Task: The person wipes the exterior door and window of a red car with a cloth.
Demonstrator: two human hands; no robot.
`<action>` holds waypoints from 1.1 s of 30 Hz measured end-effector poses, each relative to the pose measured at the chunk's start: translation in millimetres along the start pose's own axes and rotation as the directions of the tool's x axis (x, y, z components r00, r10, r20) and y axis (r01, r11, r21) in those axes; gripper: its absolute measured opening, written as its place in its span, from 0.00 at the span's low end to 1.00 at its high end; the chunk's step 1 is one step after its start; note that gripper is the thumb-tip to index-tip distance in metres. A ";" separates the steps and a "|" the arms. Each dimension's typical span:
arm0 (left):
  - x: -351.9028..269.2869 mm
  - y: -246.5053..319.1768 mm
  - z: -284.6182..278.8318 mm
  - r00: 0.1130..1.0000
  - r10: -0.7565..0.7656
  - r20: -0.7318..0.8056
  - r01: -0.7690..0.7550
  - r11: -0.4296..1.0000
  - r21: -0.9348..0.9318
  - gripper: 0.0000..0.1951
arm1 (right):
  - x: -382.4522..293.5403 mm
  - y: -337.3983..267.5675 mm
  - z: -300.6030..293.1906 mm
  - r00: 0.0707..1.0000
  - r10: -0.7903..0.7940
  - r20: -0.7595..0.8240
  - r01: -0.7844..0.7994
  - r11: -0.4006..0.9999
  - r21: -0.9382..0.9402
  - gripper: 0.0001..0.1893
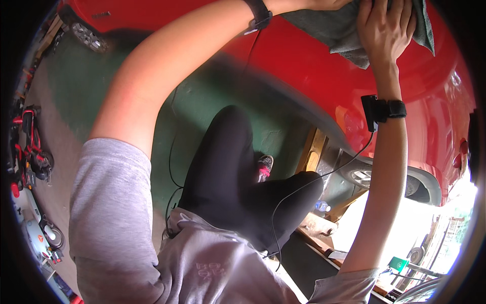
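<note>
Against the red car's body panel [303,57] lies a dark grey-green cloth [345,34], folded and creased. My right hand [387,30] presses on it from above, back of the hand showing and fingers stretched towards the top edge. Beside it, my left hand [326,3] reaches in along the top edge next to the cloth; its fingers are largely cut off, so its grip cannot be told. Each wrist wears a black strap, and a thin black cable [292,190] runs down from the small black device [369,113] on the right one.
The car's wheels [89,36] [360,177] stand at upper left and lower right. Near my bent knees are a shoe [264,167], a wooden beam [313,150] and a plastic bottle [322,206]. Scooters [34,152] line the left. A cable [171,159] crosses the green floor [205,91].
</note>
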State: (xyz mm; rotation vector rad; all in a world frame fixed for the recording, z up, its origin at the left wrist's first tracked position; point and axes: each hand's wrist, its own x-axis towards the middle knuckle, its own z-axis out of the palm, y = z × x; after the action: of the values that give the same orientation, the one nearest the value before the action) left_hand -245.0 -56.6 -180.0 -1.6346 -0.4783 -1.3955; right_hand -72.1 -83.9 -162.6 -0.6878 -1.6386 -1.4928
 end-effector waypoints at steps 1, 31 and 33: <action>-7.4 2.4 -1.8 1.000 0.008 0.006 -0.007 0.999 -0.047 0.26 | -5.1 -2.7 -0.5 1.000 0.000 0.013 0.000 1.000 0.006 0.25; -261.1 56.4 -57.8 0.687 0.278 0.671 -0.183 0.960 -0.211 0.17 | -248.2 -117.8 -8.9 0.787 -0.356 0.504 0.072 0.864 0.498 0.18; -270.4 50.2 -60.7 0.701 0.390 0.597 -0.253 0.919 -0.303 0.13 | -267.2 -123.2 -0.1 0.780 -0.379 0.498 0.068 0.842 0.535 0.20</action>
State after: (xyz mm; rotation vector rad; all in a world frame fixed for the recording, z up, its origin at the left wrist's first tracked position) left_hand -318.6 -63.1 -451.7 -2.2466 -0.4120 -0.5873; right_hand -30.8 -71.6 -453.6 -0.7104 -2.5546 -0.9663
